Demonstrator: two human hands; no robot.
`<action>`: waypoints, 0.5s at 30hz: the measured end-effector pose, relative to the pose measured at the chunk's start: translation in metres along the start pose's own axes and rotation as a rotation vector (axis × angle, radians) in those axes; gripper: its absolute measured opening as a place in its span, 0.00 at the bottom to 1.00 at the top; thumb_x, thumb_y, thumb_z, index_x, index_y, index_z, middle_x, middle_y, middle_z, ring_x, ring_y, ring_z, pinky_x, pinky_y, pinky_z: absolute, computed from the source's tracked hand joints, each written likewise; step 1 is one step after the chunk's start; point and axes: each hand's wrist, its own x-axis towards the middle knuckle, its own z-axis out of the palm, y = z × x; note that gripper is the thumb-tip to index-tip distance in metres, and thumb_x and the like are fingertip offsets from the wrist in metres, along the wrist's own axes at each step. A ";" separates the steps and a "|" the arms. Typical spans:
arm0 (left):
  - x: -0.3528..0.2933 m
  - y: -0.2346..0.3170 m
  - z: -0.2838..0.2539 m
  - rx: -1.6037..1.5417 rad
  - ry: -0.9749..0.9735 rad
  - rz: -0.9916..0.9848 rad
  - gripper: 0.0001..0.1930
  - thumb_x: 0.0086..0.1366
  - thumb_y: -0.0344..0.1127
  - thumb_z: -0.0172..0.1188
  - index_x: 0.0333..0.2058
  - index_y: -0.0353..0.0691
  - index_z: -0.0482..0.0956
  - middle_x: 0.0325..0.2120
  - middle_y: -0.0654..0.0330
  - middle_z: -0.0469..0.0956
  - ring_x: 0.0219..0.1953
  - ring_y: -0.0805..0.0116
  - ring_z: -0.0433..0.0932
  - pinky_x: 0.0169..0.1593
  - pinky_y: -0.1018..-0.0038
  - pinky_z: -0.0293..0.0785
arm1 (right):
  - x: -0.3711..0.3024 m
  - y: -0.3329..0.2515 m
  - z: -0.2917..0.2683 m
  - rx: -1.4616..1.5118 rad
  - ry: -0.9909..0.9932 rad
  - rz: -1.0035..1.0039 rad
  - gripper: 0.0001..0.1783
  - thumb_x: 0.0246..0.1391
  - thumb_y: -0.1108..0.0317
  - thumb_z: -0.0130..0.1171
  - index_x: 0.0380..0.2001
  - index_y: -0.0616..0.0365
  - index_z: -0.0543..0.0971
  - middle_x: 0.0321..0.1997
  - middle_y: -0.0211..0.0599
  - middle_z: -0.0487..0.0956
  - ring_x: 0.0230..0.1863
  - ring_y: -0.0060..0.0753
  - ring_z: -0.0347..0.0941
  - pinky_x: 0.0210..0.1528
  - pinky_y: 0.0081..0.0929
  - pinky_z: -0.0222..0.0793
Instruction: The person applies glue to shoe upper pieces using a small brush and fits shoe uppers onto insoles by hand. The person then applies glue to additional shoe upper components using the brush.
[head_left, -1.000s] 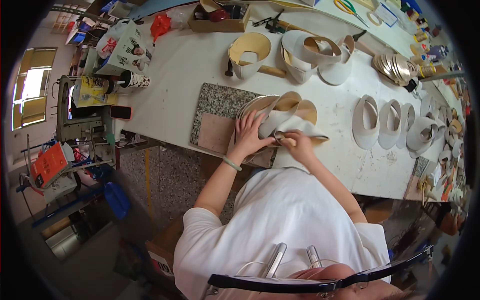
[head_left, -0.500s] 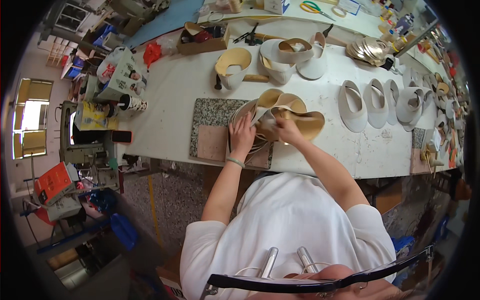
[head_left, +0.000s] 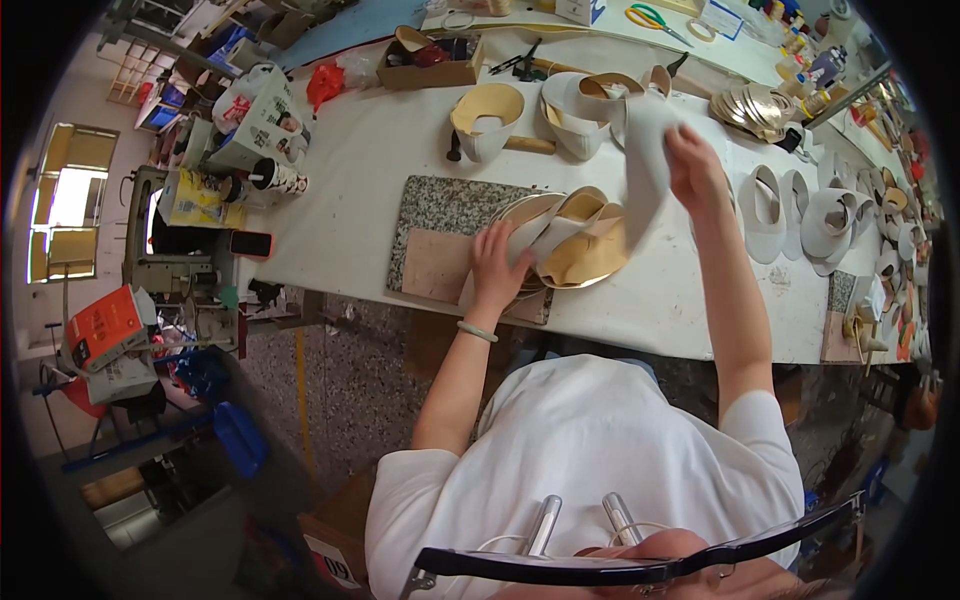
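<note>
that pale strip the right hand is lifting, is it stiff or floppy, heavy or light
Probably floppy: the pale strip hangs and curves down from the right hand rather than standing straight. Likely light too, since a few fingers lift it with no visible strain. It may drag the stacked shoe pieces, which could be why the left hand presses on them.

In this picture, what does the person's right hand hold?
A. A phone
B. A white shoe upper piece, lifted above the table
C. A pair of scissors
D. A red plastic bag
B: the right hand grips a white shoe upper piece raised over the white table, while the left hand presses on the stack of cream and tan pieces lying on the speckled stone slab.
</note>
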 end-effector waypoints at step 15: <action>-0.014 -0.033 0.000 -0.034 -0.258 -0.422 0.51 0.49 0.58 0.64 0.66 0.47 0.46 0.62 0.46 0.56 0.61 0.41 0.58 0.62 0.53 0.55 | -0.070 0.213 0.074 -1.429 -0.113 0.110 0.20 0.53 0.55 0.60 0.34 0.65 0.78 0.33 0.45 0.80 0.34 0.38 0.75 0.40 0.32 0.69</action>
